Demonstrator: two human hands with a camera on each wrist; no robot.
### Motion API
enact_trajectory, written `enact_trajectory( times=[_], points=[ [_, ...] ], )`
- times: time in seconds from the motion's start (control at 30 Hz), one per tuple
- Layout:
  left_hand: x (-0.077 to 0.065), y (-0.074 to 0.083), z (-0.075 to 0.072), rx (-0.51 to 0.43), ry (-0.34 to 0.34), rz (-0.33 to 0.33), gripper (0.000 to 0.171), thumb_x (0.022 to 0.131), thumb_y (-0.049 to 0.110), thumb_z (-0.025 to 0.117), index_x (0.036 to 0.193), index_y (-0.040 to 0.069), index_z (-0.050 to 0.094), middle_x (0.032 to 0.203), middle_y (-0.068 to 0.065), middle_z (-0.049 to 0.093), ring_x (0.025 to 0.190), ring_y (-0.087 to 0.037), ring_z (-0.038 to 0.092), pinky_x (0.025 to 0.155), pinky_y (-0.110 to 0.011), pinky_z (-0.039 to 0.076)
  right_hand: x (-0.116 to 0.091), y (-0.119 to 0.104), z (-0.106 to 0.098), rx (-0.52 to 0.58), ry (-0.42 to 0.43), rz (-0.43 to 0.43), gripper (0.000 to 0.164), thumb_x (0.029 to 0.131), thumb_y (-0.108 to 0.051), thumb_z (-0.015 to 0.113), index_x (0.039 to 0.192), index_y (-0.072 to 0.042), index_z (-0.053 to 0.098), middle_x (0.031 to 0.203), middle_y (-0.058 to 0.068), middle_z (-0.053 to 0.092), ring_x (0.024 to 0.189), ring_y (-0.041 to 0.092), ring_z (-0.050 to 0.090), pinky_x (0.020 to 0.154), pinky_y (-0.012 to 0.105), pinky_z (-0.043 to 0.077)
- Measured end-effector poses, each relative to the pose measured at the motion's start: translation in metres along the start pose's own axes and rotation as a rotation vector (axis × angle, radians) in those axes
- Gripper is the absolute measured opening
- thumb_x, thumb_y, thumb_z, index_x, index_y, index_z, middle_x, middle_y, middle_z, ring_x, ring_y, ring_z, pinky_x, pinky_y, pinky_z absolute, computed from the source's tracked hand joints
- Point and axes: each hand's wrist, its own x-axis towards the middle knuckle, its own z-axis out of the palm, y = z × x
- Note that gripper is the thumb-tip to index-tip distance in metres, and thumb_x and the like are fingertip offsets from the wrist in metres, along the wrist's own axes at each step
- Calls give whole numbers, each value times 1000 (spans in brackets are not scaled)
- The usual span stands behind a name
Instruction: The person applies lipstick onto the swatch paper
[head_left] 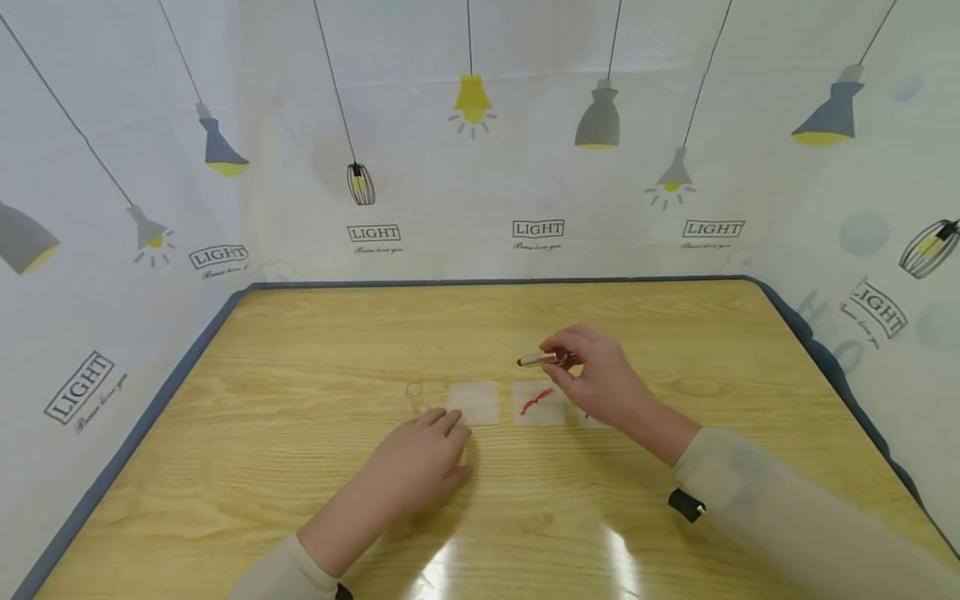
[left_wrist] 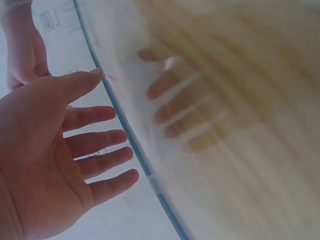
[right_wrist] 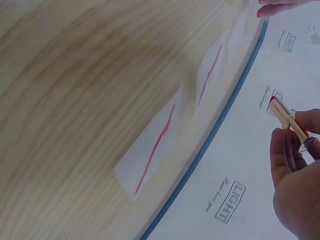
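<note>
My right hand (head_left: 603,379) pinches a lipstick (head_left: 536,360) above the table, its red tip pointing left in the head view. The right wrist view shows the gold tube (right_wrist: 287,116) held between thumb and fingers. Below lie three white paper squares in a row. A blank paper (head_left: 476,403) is at the left, and the middle paper (head_left: 555,413) bears a red streak (head_left: 536,401). The right-hand paper (head_left: 595,422), partly hidden by my right hand, is also marked red. My left hand (head_left: 422,458) lies with fingers extended, fingertips at the blank paper's lower left corner.
A small clear item with a round end (head_left: 415,389) lies just beyond my left fingers. The wooden table (head_left: 337,333) has a dark blue edge (head_left: 450,283) along its back and sides. White curtains printed with lamps (head_left: 472,96) enclose it.
</note>
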Motion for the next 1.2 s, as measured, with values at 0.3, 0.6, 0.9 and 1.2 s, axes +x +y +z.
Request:
enact_trajectory(
  times=[0.3, 0.6, 0.9, 1.2],
  points=[
    [-11, -2, 9, -32, -45, 24, 60, 104, 51, 64, 147, 8, 62, 161, -20, 52, 150, -38, 51, 121, -56, 45, 7, -21, 36, -76, -101, -94, 21, 96, -3, 77, 117, -1, 73, 109, 9, 69, 87, 15, 66, 74, 30, 62],
    [-11, 2, 9, -40, -45, 65, 58, 104, 46, 66, 143, 3, 64, 158, -24, 55, 146, -39, 55, 119, -51, 48, 8, -33, 65, -119, -199, -84, 19, 99, -9, 75, 117, -4, 74, 111, 6, 67, 89, 14, 64, 74, 23, 58],
    [-13, 1, 7, -17, -60, 98, 60, 103, 46, 68, 143, 2, 63, 157, -25, 55, 147, -40, 54, 119, -50, 49, 5, -41, 77, -127, -242, -66, 17, 100, -10, 75, 116, -8, 74, 112, 4, 67, 91, 14, 65, 79, 26, 59],
    [-12, 6, 5, 27, -93, 101, 61, 104, 45, 68, 144, 0, 63, 156, -24, 56, 148, -37, 54, 120, -48, 48, 2, -39, 81, -130, -244, -91, 17, 100, -11, 74, 117, -6, 74, 111, 5, 67, 91, 14, 65, 80, 27, 59]
  ],
)
